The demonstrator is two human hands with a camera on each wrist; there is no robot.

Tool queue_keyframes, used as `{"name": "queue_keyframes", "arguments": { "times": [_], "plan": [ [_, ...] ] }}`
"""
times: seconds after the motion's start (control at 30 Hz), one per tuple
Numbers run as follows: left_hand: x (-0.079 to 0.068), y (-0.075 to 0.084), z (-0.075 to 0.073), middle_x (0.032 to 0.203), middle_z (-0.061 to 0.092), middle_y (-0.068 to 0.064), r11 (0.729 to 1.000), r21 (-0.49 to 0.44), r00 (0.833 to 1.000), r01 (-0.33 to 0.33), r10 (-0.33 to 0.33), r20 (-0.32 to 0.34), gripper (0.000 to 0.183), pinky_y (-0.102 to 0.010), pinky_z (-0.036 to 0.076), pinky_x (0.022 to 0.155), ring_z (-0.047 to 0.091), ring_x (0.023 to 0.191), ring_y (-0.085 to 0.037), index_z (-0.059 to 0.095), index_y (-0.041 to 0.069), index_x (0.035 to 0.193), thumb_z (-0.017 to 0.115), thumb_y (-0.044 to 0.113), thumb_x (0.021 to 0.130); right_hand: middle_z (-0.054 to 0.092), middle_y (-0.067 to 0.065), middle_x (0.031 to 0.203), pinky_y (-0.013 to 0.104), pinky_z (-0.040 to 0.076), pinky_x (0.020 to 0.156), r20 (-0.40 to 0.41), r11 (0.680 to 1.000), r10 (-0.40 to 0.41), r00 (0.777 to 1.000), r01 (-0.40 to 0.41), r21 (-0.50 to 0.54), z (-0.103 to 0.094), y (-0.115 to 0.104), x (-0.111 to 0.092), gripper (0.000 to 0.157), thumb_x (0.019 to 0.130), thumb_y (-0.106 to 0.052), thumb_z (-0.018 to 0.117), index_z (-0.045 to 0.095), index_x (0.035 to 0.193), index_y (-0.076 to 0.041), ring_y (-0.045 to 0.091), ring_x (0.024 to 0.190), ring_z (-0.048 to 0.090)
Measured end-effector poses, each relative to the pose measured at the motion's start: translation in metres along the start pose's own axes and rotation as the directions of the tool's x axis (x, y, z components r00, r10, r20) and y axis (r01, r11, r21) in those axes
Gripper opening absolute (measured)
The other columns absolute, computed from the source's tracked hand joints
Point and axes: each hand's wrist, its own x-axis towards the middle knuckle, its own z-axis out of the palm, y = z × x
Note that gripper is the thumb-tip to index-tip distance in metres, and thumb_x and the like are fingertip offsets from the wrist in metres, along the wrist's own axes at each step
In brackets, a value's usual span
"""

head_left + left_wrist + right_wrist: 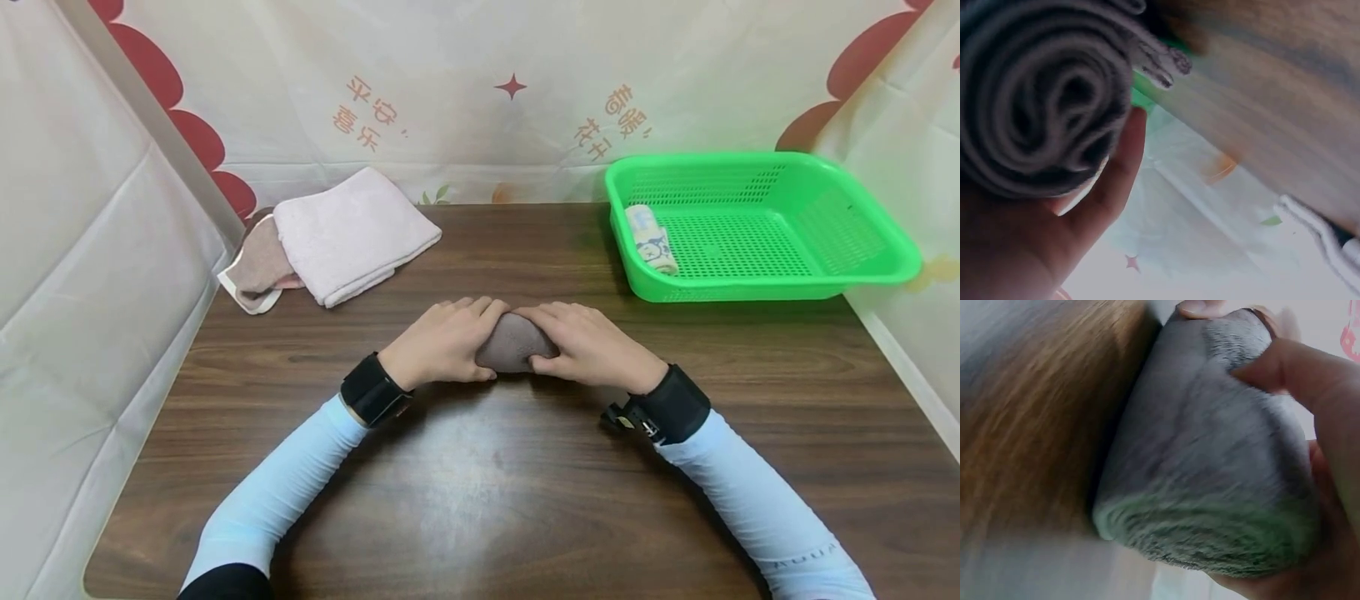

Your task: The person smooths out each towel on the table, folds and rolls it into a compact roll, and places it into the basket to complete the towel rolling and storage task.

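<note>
A grey-brown towel (513, 343), rolled into a thick cylinder, lies on the table between my two hands. My left hand (448, 340) grips its left end, fingers over the far side and thumb on the near side. My right hand (588, 343) holds the right end in a similar way. In the left wrist view the end of the rolled towel (1041, 106) shows a spiral of layers, with a loose edge sticking out. The right wrist view shows the other coiled end of the towel (1210, 540), with the thumb pressing on its side.
At the back left lies a folded pale towel (352, 237), with crumpled brown and white cloth (262, 258) beside it. A green perforated basket (750, 289) stands at the back right, a small rolled printed cloth (651, 239) inside. White sheeting (465, 108) borders the wooden table (480, 500).
</note>
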Motion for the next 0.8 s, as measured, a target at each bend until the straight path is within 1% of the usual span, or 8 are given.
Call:
{"name": "queue_keyframes", "arguments": {
  "times": [0.1,0.23,0.33,0.43,0.5,0.57,0.67,0.8],
  "plan": [
    [0.000,0.005,0.001,0.127,0.061,-0.006,0.997,0.067,0.999,-0.026,0.028,-0.024,0.088,-0.046,0.056,0.089,0.064,0.112,-0.027,0.048,0.013,0.140,0.089,0.051,0.071,0.067,0.010,0.138,0.051,0.053,0.099,0.032,0.994,0.043,0.999,-0.046,0.103,0.002,0.006,0.000,0.057,0.097,-0.033,0.066,0.053,0.147,-0.011,0.027,0.123,0.066],
    [-0.001,0.007,0.004,0.125,0.063,-0.007,0.993,0.107,0.998,-0.050,0.054,-0.030,0.086,-0.046,0.057,0.087,0.065,0.111,-0.028,0.050,0.011,0.139,0.087,0.050,0.072,0.067,0.007,0.134,0.048,0.053,0.098,0.057,0.976,0.095,0.994,-0.104,0.191,0.003,0.007,0.000,0.053,0.097,-0.034,0.065,0.051,0.145,-0.017,0.022,0.117,0.066],
    [-0.001,0.005,0.006,0.122,0.067,-0.006,0.995,0.094,0.999,-0.045,0.047,-0.012,0.082,-0.044,0.058,0.084,0.068,0.107,-0.027,0.052,0.010,0.137,0.084,0.051,0.074,0.065,0.005,0.133,0.048,0.052,0.097,0.028,0.988,0.099,0.995,-0.102,0.120,0.001,0.002,0.000,0.059,0.092,-0.042,0.070,0.052,0.143,-0.019,0.022,0.116,0.064],
    [-0.001,0.002,0.006,0.120,0.068,-0.007,0.999,0.042,1.000,-0.025,0.024,0.019,0.079,-0.043,0.059,0.084,0.069,0.106,-0.025,0.053,0.010,0.136,0.082,0.052,0.075,0.064,0.007,0.132,0.050,0.053,0.096,-0.008,0.998,0.059,0.998,-0.059,-0.034,0.000,-0.005,-0.001,0.081,0.080,-0.054,0.082,0.054,0.144,-0.014,0.026,0.117,0.063],
    [0.000,0.000,0.006,0.120,0.068,-0.006,1.000,0.004,0.999,-0.011,0.011,0.035,0.078,-0.043,0.059,0.085,0.068,0.106,-0.024,0.053,0.011,0.136,0.081,0.051,0.075,0.065,0.009,0.129,0.051,0.054,0.094,-0.023,0.993,0.029,0.999,-0.031,-0.111,0.000,-0.008,-0.001,0.093,0.071,-0.055,0.089,0.054,0.145,-0.010,0.029,0.114,0.065],
    [0.000,-0.001,0.005,0.121,0.068,-0.006,1.000,-0.023,0.999,0.000,0.001,0.040,0.079,-0.044,0.059,0.085,0.068,0.107,-0.024,0.053,0.012,0.136,0.082,0.050,0.074,0.067,0.010,0.126,0.051,0.056,0.091,-0.025,0.990,0.024,0.999,-0.028,-0.139,0.002,-0.009,0.000,0.097,0.066,-0.051,0.092,0.054,0.144,-0.009,0.030,0.111,0.067],
    [0.001,0.000,0.005,0.122,0.067,-0.006,1.000,-0.022,1.000,-0.003,0.003,0.028,0.080,-0.045,0.058,0.086,0.068,0.108,-0.025,0.053,0.013,0.137,0.084,0.048,0.071,0.070,0.007,0.123,0.048,0.058,0.085,-0.021,0.996,0.063,0.998,-0.064,-0.063,0.005,-0.005,0.002,0.088,0.065,-0.041,0.091,0.057,0.141,-0.011,0.026,0.104,0.070],
    [0.002,0.001,0.006,0.119,0.067,-0.004,0.999,0.029,0.999,-0.028,0.028,-0.020,0.081,-0.045,0.058,0.085,0.068,0.106,-0.026,0.053,0.016,0.138,0.086,0.045,0.069,0.073,0.002,0.117,0.043,0.054,0.083,0.031,0.984,0.133,0.991,-0.136,0.112,0.006,0.002,0.003,0.082,0.067,-0.037,0.088,0.058,0.140,-0.016,0.020,0.097,0.069]
  ]
}}
